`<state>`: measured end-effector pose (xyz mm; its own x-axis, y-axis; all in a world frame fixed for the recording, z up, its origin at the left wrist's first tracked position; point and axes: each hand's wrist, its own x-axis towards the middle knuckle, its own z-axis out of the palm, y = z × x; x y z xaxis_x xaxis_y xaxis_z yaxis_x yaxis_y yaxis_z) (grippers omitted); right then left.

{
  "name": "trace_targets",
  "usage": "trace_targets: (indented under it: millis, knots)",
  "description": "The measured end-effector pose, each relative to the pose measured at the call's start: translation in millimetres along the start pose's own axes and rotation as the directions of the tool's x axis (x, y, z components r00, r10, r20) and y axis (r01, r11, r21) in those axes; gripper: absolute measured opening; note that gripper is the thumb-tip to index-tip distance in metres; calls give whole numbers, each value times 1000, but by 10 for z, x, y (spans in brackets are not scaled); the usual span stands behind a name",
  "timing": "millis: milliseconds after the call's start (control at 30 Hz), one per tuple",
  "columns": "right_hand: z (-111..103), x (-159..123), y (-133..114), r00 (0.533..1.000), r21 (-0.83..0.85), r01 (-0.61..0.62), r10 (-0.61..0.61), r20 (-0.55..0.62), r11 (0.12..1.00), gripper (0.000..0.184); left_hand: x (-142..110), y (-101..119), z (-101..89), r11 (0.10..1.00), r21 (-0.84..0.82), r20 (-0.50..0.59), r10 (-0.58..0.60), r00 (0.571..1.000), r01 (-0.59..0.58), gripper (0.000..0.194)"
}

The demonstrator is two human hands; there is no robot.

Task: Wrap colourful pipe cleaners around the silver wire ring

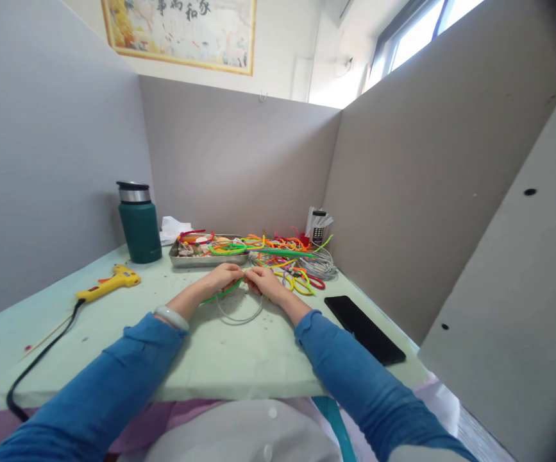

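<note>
My left hand and my right hand meet over the middle of the table, fingertips pinched close together. Between them is a loop of grey wire, its lower curve hanging below the hands. A green pipe cleaner runs out from under my left fingers toward the lower left. Both hands are closed, with the wire's top and the end of the pipe cleaner hidden in the fingertips. Just beyond them, a metal tray holds small parts and coloured pipe cleaners.
More pipe cleaners and a coil of grey wire lie behind my right hand. A black phone rests at right. A yellow glue gun with a black cord and a green bottle stand left. Grey partitions enclose the table.
</note>
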<state>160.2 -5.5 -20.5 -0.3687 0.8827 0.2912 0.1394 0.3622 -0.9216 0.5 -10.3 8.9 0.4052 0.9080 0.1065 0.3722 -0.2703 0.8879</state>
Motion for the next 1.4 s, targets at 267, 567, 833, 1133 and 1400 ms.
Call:
trace_targets:
  millis: [267, 567, 833, 1133, 1400]
  knots:
    - [-15, -4, -2, 1000, -37, 23, -23, 20, 999, 32, -24, 28, -48, 998, 63, 63, 10, 998, -14, 13]
    - [-18, 6, 26, 999, -60, 23, -21, 35, 998, 32, 18, -59, -54, 966, 234, 11, 108, 994, -108, 16]
    - [-19, 10, 34, 998, -77, 39, -34, 58, 996, 34, 88, -134, -87, 805, 547, -32, 292, 956, -228, 17]
    - [-29, 13, 43, 998, -80, 40, -36, 51, 996, 35, 102, -170, -113, 706, 655, -3, 358, 934, -269, 21]
    - [-40, 27, 71, 998, -46, 36, -34, 51, 998, 35, 91, -169, -111, 649, 701, -2, 415, 910, -295, 24]
